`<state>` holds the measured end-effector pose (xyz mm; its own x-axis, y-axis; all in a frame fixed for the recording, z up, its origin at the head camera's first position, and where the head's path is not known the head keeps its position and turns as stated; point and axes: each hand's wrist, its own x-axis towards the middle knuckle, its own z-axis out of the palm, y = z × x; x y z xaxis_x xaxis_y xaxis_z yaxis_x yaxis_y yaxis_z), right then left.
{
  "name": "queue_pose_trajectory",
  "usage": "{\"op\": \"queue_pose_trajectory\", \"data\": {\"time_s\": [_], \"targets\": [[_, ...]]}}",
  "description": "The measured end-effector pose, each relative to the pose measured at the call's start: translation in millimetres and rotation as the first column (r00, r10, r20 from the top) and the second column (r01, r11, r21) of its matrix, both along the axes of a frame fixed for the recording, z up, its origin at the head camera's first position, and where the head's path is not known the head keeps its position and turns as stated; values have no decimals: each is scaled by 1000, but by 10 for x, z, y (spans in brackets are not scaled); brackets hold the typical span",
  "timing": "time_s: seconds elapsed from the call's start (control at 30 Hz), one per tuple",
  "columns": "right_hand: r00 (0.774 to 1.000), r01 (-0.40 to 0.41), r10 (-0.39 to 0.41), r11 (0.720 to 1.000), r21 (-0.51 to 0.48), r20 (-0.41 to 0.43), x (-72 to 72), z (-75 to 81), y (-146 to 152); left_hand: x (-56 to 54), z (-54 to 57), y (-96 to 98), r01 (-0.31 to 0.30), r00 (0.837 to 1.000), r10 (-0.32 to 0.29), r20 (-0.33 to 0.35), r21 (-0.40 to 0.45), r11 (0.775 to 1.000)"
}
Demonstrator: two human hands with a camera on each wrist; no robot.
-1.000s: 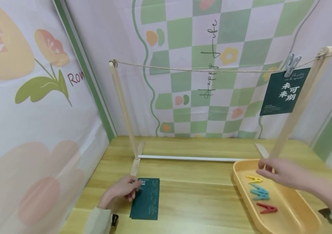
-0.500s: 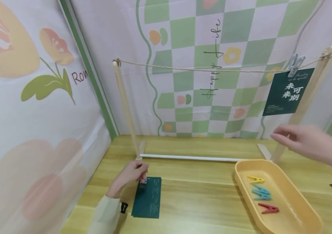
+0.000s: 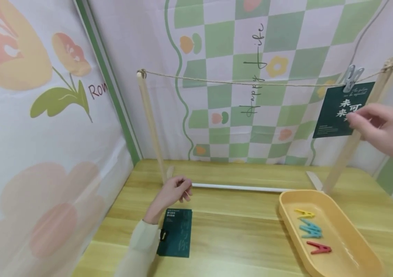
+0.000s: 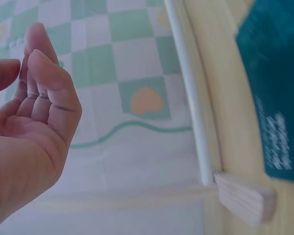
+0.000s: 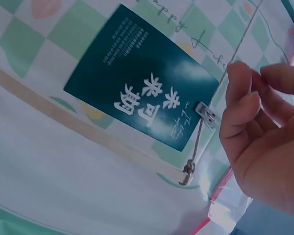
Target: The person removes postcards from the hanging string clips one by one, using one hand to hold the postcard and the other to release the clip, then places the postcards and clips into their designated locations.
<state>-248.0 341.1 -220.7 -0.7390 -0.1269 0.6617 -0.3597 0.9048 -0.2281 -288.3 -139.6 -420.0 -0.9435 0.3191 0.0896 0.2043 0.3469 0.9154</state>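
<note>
My left hand (image 3: 174, 191) is above the table, just past the stack of dark green cards (image 3: 182, 242); its fingers bend loosely with nothing between them. Raised at the right, my right hand (image 3: 388, 129) overlaps the hanging green card (image 3: 328, 119) in the head view. A grey clothespin (image 3: 350, 80) holds that card on the string (image 3: 234, 82). In the right wrist view the right hand (image 5: 264, 147) is empty, thumb and fingers apart, close to the string and the clothespin (image 5: 207, 115). White characters mark the hung card (image 5: 142, 73).
Yellow (image 3: 304, 213), blue (image 3: 310, 229) and red clothespins (image 3: 318, 247) lie in a yellow tray (image 3: 350, 250) at the front right. A left post (image 3: 152, 127) and a right post (image 3: 340, 165) carry the string. A white rod (image 3: 241, 187) joins their feet.
My right hand has risen from over the tray to the hanging card. My left hand has lifted off the card stack and moved forward and right. The view has shifted slightly.
</note>
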Motion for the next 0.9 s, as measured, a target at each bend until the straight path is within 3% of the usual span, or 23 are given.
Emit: {"op": "queue_pose_trajectory", "data": {"time_s": [0.13, 0.37, 0.53, 0.7, 0.9], "targets": [[1000, 0, -2, 984, -178, -10, -72, 155, 38, -50, 89, 138, 25, 1000, -25, -13, 11, 1000], [996, 75, -83, 959, -273, -17, -206, 381, 65, -103, 257, 310, 60, 997, -57, -46, 48, 997], [1000, 24, -23, 929, -370, 7, -298, 512, 69, -139, 360, 444, 82, 994, -76, -78, 83, 993], [996, 17, 22, 911, -412, 89, -392, 581, 101, -176, 488, 638, 120, 987, -108, -121, 100, 988], [977, -81, 167, 860, -505, 129, -543, 598, 190, -240, 611, 861, 160, 977, -143, -158, 97, 982]]}}
